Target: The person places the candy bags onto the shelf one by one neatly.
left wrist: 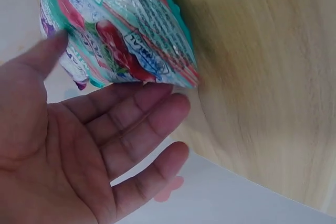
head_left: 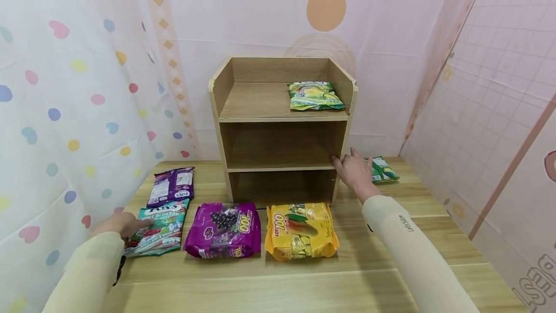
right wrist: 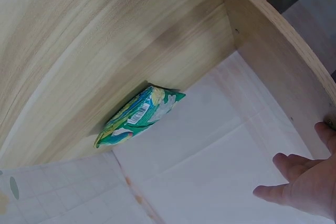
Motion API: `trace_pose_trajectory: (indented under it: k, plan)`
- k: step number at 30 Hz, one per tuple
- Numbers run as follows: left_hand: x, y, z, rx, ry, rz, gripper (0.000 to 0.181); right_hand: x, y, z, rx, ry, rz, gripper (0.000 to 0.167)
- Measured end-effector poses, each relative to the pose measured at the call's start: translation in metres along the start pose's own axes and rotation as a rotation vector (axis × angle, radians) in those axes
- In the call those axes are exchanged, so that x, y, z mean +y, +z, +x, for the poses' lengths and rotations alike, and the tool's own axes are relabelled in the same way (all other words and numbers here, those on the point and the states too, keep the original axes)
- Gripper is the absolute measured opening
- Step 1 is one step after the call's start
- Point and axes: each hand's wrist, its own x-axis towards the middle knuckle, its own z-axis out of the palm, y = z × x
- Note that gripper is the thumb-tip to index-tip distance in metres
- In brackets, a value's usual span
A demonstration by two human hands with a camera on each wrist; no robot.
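A teal Mint Blossom candy bag (head_left: 161, 233) lies at the left of the table. My left hand (head_left: 119, 226) is at its left edge; in the left wrist view the thumb is over the bag and the loosely bent fingers (left wrist: 152, 119) are by its edge, not closed round it. My right hand (head_left: 354, 173) touches the right side of a wooden shelf (head_left: 282, 168) with its fingertips, the thumb held apart. Just beyond that hand a green candy bag (right wrist: 139, 116) lies on the table, partly hidden by it in the head view.
A purple candy bag (head_left: 173, 187) lies behind the teal one, against its top edge. In front of the shelf are a purple grape bag (head_left: 223, 231) and a yellow mango bag (head_left: 300, 233). A yellow-green bag (head_left: 313, 96) lies on the shelf's top level. Patterned curtains (head_left: 82, 62) surround the table.
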Motion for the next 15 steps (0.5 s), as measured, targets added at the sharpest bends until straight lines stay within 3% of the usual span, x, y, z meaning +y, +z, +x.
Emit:
trace_pose_trajectory:
  k: [7, 15]
  plan:
    - [0.0009, 0.0038, 0.0031, -0.051, -0.02, -0.055, 0.112, -0.0006, 0.0002, 0.0, 0.0, 0.004, 0.005, 0.06]
    - [0.0074, 0.0056, -0.0016, -0.042, -0.036, -0.066, 0.107, -0.0013, 0.0014, 0.0003, 0.002, 0.002, 0.008, 0.06]
